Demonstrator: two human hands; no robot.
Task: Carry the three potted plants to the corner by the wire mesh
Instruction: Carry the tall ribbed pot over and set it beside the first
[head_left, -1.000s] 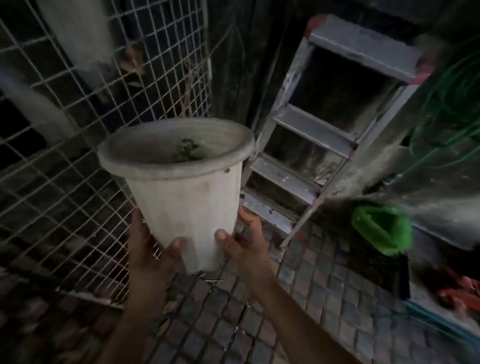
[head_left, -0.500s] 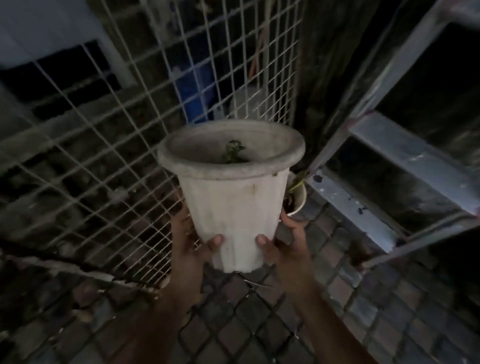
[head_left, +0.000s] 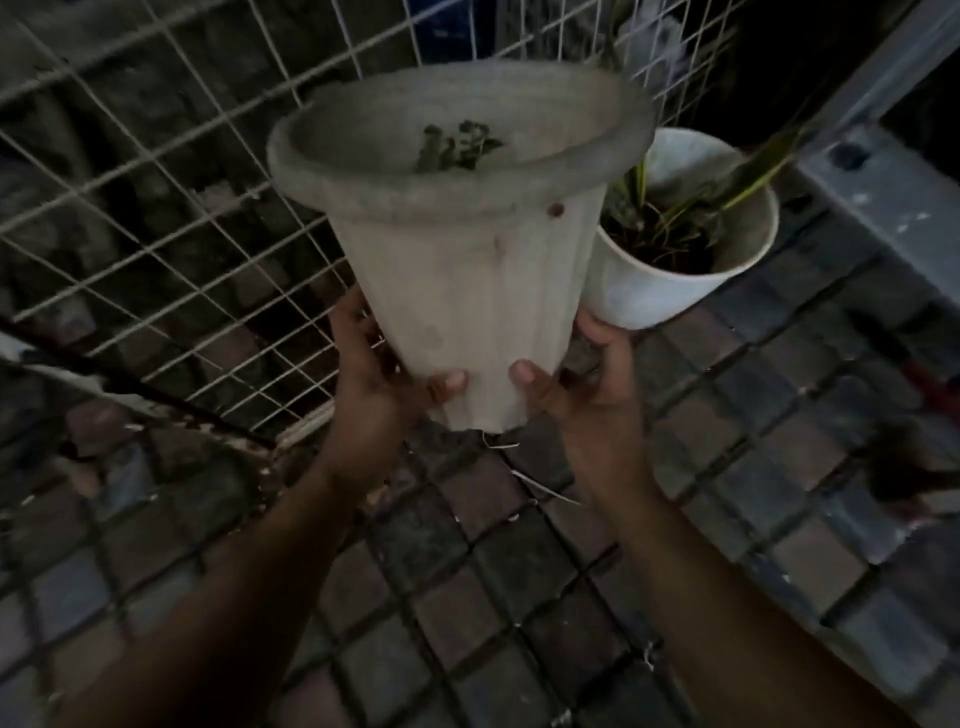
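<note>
A tall whitish flared pot (head_left: 462, 270) with a small green sprig inside hangs in the air above the paving. My left hand (head_left: 374, 379) grips its lower left side and my right hand (head_left: 582, 395) cups its lower right side, thumbs on the front. Just behind it to the right, a smaller white pot (head_left: 649, 291) with long green leaves stands on the ground in the corner. The wire mesh (head_left: 171, 218) runs along the left and behind both pots. No other pot is in sight.
Brick paving (head_left: 519, 597) covers the ground. A metal ladder (head_left: 883, 187) leans at the right, close to the white pot. The mesh's bottom rail (head_left: 301, 431) meets the paving near my left wrist. A dark blurred object (head_left: 909, 467) lies at the far right.
I have come closer to the corner and the view has tipped down. The held pot is now lower and nearer the white pot, which has come fully into sight.
</note>
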